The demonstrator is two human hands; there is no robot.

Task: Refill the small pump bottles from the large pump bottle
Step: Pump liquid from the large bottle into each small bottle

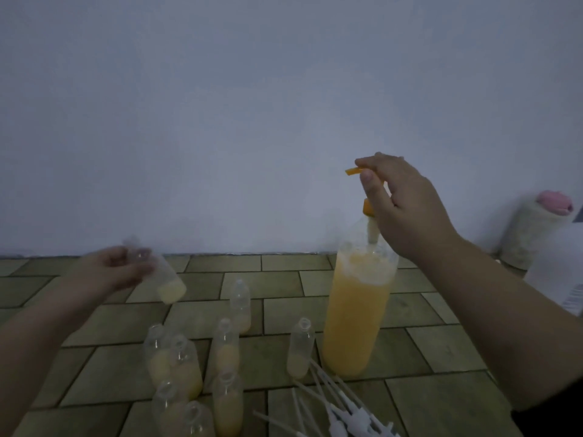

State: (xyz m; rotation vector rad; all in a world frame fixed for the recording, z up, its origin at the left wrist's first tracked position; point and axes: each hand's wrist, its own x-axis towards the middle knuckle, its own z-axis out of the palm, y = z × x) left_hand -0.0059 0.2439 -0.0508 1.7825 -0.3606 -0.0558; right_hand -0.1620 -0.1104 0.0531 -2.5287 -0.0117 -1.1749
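The large clear bottle (pixel 356 316) stands upright on the tiled surface, more than half full of orange-yellow liquid. My right hand (pixel 407 209) grips its orange pump head (pixel 355 170), whose spout points left. My left hand (pixel 113 272) holds a small clear bottle (pixel 167 279) up at the left, tilted, with a little pale liquid at its base; this bottle is blurred. Several small uncapped bottles (pixel 227 345) with varying amounts of yellow liquid stand in front of me, one (pixel 301 348) close to the large bottle.
White pump tops with long tubes (pixel 334 405) lie in a heap at the bottom, right of the small bottles. At the far right stands a pale cylinder with a pink top (pixel 536 228) next to a white package (pixel 564 272). A plain wall rises behind the tiles.
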